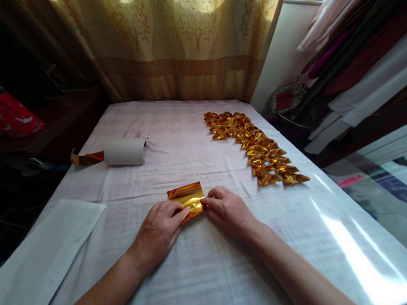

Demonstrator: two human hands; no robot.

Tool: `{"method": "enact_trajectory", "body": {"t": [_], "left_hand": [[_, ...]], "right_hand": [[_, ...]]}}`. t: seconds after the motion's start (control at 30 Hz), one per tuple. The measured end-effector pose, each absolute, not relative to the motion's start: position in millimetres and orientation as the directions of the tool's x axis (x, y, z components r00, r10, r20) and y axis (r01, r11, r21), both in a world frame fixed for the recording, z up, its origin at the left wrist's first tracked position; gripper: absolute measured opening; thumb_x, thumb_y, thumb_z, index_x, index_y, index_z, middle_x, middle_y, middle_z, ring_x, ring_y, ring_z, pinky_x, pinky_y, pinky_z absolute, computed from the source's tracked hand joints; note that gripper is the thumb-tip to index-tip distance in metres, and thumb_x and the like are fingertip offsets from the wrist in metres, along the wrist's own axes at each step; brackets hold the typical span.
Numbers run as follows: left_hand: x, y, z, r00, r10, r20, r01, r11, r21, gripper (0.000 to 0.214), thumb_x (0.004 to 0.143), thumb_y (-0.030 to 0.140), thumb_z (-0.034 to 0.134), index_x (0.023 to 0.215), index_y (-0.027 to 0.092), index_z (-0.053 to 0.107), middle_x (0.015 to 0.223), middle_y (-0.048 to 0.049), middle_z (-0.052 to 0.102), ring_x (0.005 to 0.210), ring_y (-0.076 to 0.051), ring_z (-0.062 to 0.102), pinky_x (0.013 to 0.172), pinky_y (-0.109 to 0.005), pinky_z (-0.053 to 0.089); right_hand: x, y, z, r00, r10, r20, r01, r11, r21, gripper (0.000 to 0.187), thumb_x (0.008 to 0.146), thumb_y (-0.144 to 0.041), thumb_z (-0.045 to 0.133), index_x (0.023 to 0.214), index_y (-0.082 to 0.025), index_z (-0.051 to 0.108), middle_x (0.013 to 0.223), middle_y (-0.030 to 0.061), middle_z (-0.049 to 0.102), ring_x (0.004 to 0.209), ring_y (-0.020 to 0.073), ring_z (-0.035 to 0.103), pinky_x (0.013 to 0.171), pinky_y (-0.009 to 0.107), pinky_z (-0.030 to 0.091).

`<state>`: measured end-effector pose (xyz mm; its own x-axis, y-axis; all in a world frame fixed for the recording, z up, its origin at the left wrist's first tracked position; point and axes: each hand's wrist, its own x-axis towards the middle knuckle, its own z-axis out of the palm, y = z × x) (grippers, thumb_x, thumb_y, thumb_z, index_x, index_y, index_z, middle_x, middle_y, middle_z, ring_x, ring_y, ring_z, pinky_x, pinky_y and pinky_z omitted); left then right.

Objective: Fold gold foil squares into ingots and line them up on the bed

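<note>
A small sheet of gold foil paper [187, 196] lies on the cloth-covered table [175, 126] near the front middle. My left hand [158, 232] rests palm down, its fingers pressing the sheet's near left corner. My right hand [229, 210] pinches the sheet's right edge between thumb and fingers. Several folded gold foil pieces [256, 145] lie in a long row running from the far middle to the right. A white roll [125, 151] with gold foil trailing from its left end lies on its side at the left.
A flat white paper sheet [38, 256] lies at the table's left front corner. Clear plastic [359, 253] covers the right front part of the table. A patterned curtain [170, 45] hangs behind. Stacked fabrics and boards [362, 57] lean at the right.
</note>
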<state>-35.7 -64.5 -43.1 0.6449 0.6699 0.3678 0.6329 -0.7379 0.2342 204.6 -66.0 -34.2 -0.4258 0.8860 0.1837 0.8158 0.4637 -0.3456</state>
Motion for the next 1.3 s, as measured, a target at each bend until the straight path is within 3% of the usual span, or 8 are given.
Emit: {"method": "enact_trajectory", "body": {"t": [0.3, 0.5, 0.7, 0.87, 1.3], "left_hand": [[-41.9, -70.1, -42.0, 0.619, 0.639, 0.456, 0.627, -0.752, 0.203, 0.022, 0.099, 0.025, 0.049, 0.105, 0.02, 0.069, 0.103, -0.005, 0.073, 0.096, -0.02, 0.063, 0.093, -0.039, 0.046], [-44.9, -66.5, -40.7, 0.521, 0.748, 0.411, 0.708, -0.648, 0.281, 0.021, 0.096, 0.03, 0.052, 0.09, 0.022, 0.07, 0.093, -0.0041, 0.072, 0.088, -0.019, 0.063, 0.082, -0.036, 0.048], [-41.2, -62.0, -41.4, 0.415, 0.823, 0.388, 0.769, -0.545, 0.334, 0.025, 0.095, 0.033, 0.052, 0.079, 0.02, 0.066, 0.096, -0.0062, 0.07, 0.091, -0.021, 0.062, 0.084, -0.038, 0.049], [-39.9, -60.2, -44.9, 0.398, 0.839, 0.372, 0.792, -0.519, 0.323, 0.024, 0.095, 0.032, 0.052, 0.08, 0.019, 0.065, 0.098, -0.0067, 0.07, 0.094, -0.023, 0.062, 0.085, -0.04, 0.048], [-37.1, -59.1, -44.4, 0.387, 0.859, 0.335, 0.82, -0.487, 0.302, 0.016, 0.091, 0.029, 0.057, 0.08, 0.019, 0.062, 0.1, -0.0065, 0.069, 0.095, -0.025, 0.061, 0.085, -0.041, 0.046]], "right_hand": [[208.2, -69.0, -39.5, -0.446, 0.851, 0.277, 0.786, 0.52, -0.334, 0.019, 0.091, -0.023, 0.06, 0.105, -0.023, 0.073, 0.096, 0.0067, 0.067, 0.087, 0.0191, 0.058, 0.076, 0.03, 0.048], [206.9, -65.9, -49.7, -0.366, 0.862, 0.35, 0.771, 0.491, -0.404, 0.017, 0.092, -0.025, 0.061, 0.098, -0.024, 0.076, 0.091, 0.0056, 0.069, 0.084, 0.0182, 0.061, 0.073, 0.029, 0.049], [201.6, -60.2, -52.9, -0.288, 0.909, 0.302, 0.805, 0.4, -0.438, 0.017, 0.092, -0.029, 0.062, 0.083, -0.023, 0.074, 0.086, 0.0042, 0.069, 0.081, 0.0172, 0.062, 0.074, 0.028, 0.047], [194.9, -59.9, -50.0, -0.232, 0.938, 0.257, 0.846, 0.325, -0.423, 0.019, 0.092, -0.028, 0.058, 0.079, -0.022, 0.071, 0.085, 0.0041, 0.068, 0.081, 0.0179, 0.061, 0.073, 0.029, 0.045], [186.6, -63.1, -52.5, -0.173, 0.933, 0.315, 0.866, 0.297, -0.403, 0.013, 0.087, -0.023, 0.059, 0.074, -0.021, 0.062, 0.079, 0.0035, 0.063, 0.077, 0.0184, 0.057, 0.071, 0.029, 0.04]]}}
